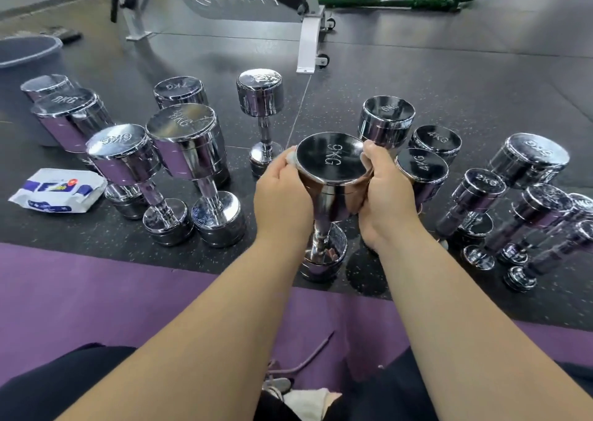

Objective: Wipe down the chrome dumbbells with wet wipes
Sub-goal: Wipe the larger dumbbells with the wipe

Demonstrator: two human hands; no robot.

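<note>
Chrome dumbbell (332, 163) upright, left hand (282, 192) clutching a wipe (290, 158) and right hand (385, 189) gripping its top.

The 9KG dumbbell (332, 163) stands dead ahead of you. A right cluster (423, 170) crowds just behind it. A narrow strip of floor (239, 131) parts it from the left cluster (189, 150), with a lone dumbbell (261, 99) standing in that strip. The mat (96, 292) nearest you lies open.

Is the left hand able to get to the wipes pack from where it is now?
Probably, but not directly. The left hand is gripping the 9KG dumbbell, and upright dumbbells stand between it and the wipes pack; reaching over them looks possible.
</note>
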